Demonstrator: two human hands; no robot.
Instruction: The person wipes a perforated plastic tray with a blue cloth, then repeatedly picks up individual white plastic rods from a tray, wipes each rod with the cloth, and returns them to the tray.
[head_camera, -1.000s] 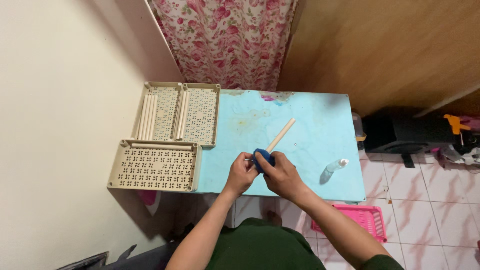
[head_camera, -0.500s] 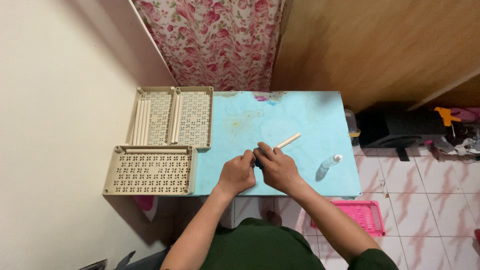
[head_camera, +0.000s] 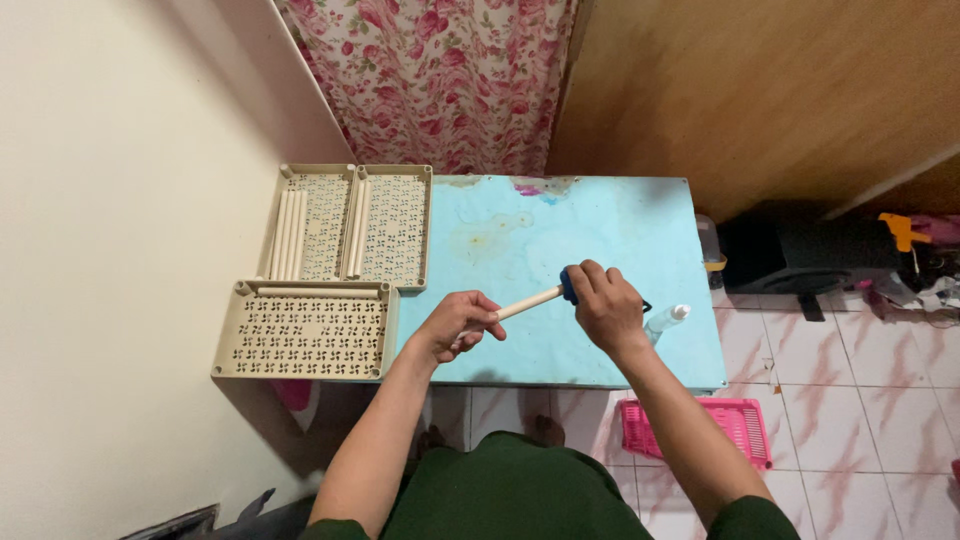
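My left hand (head_camera: 458, 322) grips one end of a cream plastic rod (head_camera: 530, 302) held almost level above the light blue table (head_camera: 610, 230). My right hand (head_camera: 603, 304) closes over a blue cloth or sponge (head_camera: 568, 285) wrapped around the rod's other end. Both hands hover over the near middle of the table. The rod's far tip is hidden under my right hand.
Three cream perforated trays (head_camera: 310, 330) lie at the table's left end, two of them with several rods (head_camera: 288, 235) inside. A small clear spray bottle (head_camera: 665, 320) lies near the right edge. A pink basket (head_camera: 740, 425) sits on the tiled floor below. A floral curtain (head_camera: 440, 70) hangs behind.
My hands have drawn apart along the rod: the left slid to its near end, the right with the blue cloth moved to the far end. The rod now lies flatter.
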